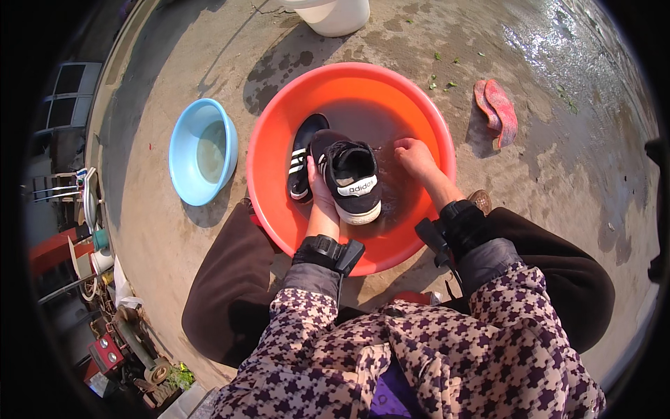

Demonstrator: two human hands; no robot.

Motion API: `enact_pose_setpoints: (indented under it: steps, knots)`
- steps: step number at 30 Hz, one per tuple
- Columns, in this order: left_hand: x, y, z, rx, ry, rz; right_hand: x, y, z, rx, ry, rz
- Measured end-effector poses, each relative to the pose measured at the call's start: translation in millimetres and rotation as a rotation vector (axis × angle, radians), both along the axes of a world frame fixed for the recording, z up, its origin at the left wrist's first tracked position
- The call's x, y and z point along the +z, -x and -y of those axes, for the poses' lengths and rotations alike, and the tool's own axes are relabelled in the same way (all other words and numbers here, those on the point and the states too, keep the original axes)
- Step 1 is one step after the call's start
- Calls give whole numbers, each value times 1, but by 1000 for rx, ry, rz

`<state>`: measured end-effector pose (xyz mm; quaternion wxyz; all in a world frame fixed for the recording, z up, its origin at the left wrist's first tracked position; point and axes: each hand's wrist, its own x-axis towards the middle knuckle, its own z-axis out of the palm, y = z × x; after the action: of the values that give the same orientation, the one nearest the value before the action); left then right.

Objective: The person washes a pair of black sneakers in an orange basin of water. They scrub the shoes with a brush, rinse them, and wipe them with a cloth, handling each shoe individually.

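Note:
A large orange plastic basin (350, 264) with murky water stands between the knees. My left hand (323, 198) holds a black Adidas sneaker (362, 201) with white stripes and a pale sole, its heel towards me. A second black sneaker (300, 152) lies to its left inside the basin, partly behind the first. My right hand (413, 155) is over the right part of the basin, apart from the shoes, with its fingers curled; whether they hold anything small is hidden.
A light blue basin (178, 157) with some water stands to the left. Two reddish insoles (501, 112) lie on the wet concrete at the right. A white bucket (337, 21) is at the top. Machinery and other items line the left edge.

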<state>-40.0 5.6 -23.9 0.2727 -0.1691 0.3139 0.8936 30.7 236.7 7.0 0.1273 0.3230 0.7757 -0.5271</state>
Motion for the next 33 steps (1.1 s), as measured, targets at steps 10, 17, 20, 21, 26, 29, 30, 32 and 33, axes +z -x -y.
enact_pose_setpoints:
  steps: [10, 17, 20, 21, 26, 29, 30, 32, 33]
  knots:
    - [-37, 21, 49, -70, -66, -23, -3, -31, 112, 699, -493, 236]
    - [-24, 14, 62, 4, -69, -78, -12, -26, 84, 614, -291, 278]
    - [-17, 10, 61, 65, -96, -20, -2, -16, 63, 426, -51, 217]
    - [-14, 9, 59, 76, -77, -14, 3, -13, 58, 337, 43, 228]
    - [23, -7, 52, 67, -32, -76, 36, -7, 49, 121, -114, -290]
    - [45, -18, 43, 152, 119, -26, 50, -6, 43, 161, -317, -308]
    - [49, -22, 40, 185, 172, -28, 53, -7, 39, 182, -371, -269]
    - [52, -29, 36, 249, 272, -50, 55, -9, 31, 218, -238, -218]
    - [50, -32, 35, 272, 311, -60, 54, -11, 26, 236, -173, -190]
